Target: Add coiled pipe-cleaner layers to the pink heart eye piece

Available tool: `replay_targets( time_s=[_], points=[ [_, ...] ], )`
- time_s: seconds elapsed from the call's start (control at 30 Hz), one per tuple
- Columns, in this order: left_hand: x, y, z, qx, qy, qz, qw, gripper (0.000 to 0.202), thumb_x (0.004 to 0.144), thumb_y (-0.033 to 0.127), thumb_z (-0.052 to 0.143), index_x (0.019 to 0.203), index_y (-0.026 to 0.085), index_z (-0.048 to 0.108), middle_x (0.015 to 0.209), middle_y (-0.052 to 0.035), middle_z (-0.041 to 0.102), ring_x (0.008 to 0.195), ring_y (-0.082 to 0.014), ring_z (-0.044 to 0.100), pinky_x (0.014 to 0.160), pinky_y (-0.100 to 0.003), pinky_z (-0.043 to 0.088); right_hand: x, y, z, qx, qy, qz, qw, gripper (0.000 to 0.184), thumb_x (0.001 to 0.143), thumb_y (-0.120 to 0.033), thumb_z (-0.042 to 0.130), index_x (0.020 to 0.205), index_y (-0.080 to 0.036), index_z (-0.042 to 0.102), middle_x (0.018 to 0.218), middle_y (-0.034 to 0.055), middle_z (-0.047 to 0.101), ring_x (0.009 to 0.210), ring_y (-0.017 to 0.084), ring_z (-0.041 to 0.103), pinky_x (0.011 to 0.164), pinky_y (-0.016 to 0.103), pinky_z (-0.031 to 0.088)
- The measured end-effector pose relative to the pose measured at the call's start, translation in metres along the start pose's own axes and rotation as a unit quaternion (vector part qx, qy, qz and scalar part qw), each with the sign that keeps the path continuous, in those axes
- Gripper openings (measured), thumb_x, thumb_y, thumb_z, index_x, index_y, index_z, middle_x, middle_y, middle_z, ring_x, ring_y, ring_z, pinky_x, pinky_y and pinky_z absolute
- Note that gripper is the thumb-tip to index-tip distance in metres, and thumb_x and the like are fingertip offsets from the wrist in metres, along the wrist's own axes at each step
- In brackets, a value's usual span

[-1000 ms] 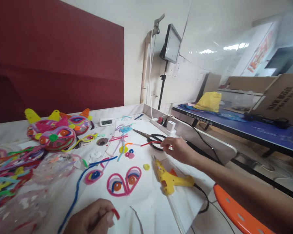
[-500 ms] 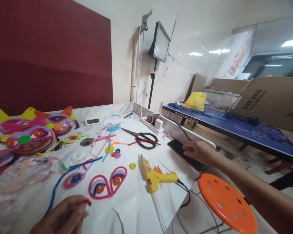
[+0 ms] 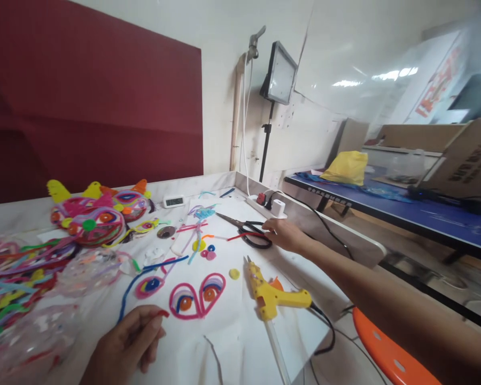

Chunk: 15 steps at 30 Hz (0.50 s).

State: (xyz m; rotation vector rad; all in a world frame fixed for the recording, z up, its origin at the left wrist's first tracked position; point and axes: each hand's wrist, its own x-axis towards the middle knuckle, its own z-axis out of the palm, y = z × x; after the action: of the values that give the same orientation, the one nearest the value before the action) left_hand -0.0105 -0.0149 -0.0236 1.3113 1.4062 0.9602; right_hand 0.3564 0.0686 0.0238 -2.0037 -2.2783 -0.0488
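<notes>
My left hand (image 3: pixel 126 342) rests at the near edge of the white table (image 3: pixel 224 331), fingers pinched on a short red pipe cleaner piece (image 3: pixel 160 313). A blue pipe cleaner (image 3: pixel 144 272) curves just above it. My right hand (image 3: pixel 284 235) reaches across to the black-handled scissors (image 3: pixel 250 230), its fingers at the handles beside a red pipe cleaner (image 3: pixel 244 235); the grip itself is hidden. Pink eye shapes of pipe cleaner (image 3: pixel 198 299) lie between the hands. A yellow glue gun (image 3: pixel 270 291) lies below my right forearm.
Colourful masks (image 3: pixel 98 216) and a heap of loose pipe cleaners (image 3: pixel 12 278) fill the left. A small clock (image 3: pixel 173 201), a power strip (image 3: pixel 268 207), an orange stool (image 3: pixel 388 358) and a blue table (image 3: pixel 404 211) with a yellow bag (image 3: pixel 342 167) stand around.
My right hand left the dark phone at the table's right edge and came back to the scissors' handles. The view swung back left. The left hand keeps its red piece.
</notes>
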Motion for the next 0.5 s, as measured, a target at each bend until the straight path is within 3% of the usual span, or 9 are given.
replay_targets(
  time_s=[0.2, 0.4, 0.5],
  points=[
    [0.000, 0.006, 0.000, -0.050, 0.032, -0.013, 0.998, 0.036, 0.061, 0.050, 0.069, 0.076, 0.018, 0.062, 0.047, 0.0033, 0.059, 0.043, -0.0117, 0.051, 0.041, -0.021, 0.040, 0.027, -0.015, 0.007, -0.041, -0.055, -0.004, 0.998, 0.018, 0.093, -0.030, 0.058, 0.100, -0.014, 0.061, 0.099, 0.0056, 0.062, 0.088, 0.020, 0.061, 0.079, 0.039, 0.051],
    [0.002, 0.012, 0.005, -0.079, 0.054, -0.035, 0.995, 0.037, 0.057, 0.048, 0.074, 0.075, 0.017, 0.063, 0.049, 0.0020, 0.060, 0.041, -0.0095, 0.050, 0.041, -0.019, 0.040, 0.019, -0.017, 0.001, -0.055, -0.044, -0.007, 0.997, 0.014, 0.093, -0.027, 0.057, 0.093, -0.014, 0.062, 0.098, 0.0053, 0.062, 0.090, 0.019, 0.060, 0.080, 0.038, 0.051],
    [0.002, 0.011, 0.009, -0.086, 0.076, -0.007, 0.993, 0.035, 0.058, 0.045, 0.074, 0.075, 0.017, 0.064, 0.052, 0.0008, 0.062, 0.039, -0.0097, 0.049, 0.037, -0.019, 0.038, 0.003, -0.010, 0.000, -0.038, -0.032, -0.011, 0.999, 0.016, 0.095, -0.026, 0.055, 0.088, -0.014, 0.063, 0.091, 0.0038, 0.063, 0.085, 0.018, 0.061, 0.077, 0.036, 0.051]
  ],
)
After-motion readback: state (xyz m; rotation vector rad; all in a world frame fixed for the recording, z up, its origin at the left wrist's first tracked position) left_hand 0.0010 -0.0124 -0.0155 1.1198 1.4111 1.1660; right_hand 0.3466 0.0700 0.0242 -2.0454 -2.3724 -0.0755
